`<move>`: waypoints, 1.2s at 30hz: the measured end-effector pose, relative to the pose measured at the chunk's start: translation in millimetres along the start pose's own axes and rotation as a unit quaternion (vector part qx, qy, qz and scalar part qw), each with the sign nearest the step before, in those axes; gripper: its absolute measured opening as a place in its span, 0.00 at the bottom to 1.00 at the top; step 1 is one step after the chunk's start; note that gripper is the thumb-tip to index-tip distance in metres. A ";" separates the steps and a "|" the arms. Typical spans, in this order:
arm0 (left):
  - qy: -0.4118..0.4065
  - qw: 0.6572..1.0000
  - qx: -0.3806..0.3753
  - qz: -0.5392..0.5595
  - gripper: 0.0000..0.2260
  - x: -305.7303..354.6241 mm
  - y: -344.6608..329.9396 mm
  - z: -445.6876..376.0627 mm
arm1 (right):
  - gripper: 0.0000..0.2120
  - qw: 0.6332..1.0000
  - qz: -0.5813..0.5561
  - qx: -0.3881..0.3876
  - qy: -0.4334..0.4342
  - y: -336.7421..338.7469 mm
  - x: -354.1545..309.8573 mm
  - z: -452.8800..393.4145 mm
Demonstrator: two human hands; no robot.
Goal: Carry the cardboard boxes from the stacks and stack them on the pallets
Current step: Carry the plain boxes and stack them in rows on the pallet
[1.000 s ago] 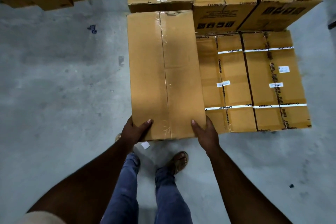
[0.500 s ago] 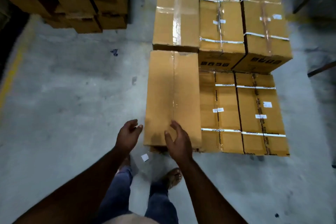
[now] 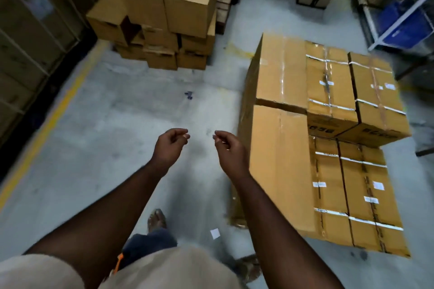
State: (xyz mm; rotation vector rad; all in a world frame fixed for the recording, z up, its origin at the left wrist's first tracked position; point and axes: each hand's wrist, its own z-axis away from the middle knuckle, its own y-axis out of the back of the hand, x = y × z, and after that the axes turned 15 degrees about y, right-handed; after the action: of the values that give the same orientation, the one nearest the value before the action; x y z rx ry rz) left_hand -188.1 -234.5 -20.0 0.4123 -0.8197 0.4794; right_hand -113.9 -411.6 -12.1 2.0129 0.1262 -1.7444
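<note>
Both hands are empty. The left hand and right hand hang over bare concrete floor with fingers loosely curled, holding nothing, close together but apart from one another.

The loaded boxes lie to the right, packed edge to edge in two levels; the nearest, a long plain carton, sits just beside the right forearm. The pallet beneath is mostly hidden; a dark edge at the near lower corner may be part of it, though blur makes this uncertain.

The source stack stands ahead and to the left, well apart from the hands, several tiers high, its upper boxes sitting unevenly.

Assessment: the step in hand appears to be the walk to the source stack for the next box.

Recommendations:
- Take the topmost box first; the tiers below look shifted and could slide if disturbed.
- Grip with both hands at opposite lower edges and keep the box level.
- Mind the white paper scrap on the floor near the feet.
- Set the next box flush against its neighbours, with no overhang at the edge.
</note>
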 end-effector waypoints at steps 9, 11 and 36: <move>-0.035 0.998 0.029 0.046 0.06 85.4 179.4 -69.8 | 0.08 0.997 -0.066 -0.036 0.003 -182.3 -88.9 -111.0; -0.040 0.997 0.036 0.055 0.06 101.3 202.2 -91.8 | 0.08 0.996 -0.077 -0.041 0.000 -207.2 -98.2 -137.2; -0.043 0.994 0.096 0.036 0.10 418.7 316.6 -553.6 | 0.07 0.993 -0.079 -0.076 -0.037 -433.0 -85.2 -688.2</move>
State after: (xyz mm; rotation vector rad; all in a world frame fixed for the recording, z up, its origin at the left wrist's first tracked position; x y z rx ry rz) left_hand 210.1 415.3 14.0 0.5860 -0.8768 0.6140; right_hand 338.4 269.2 0.6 1.8696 0.3915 -1.8434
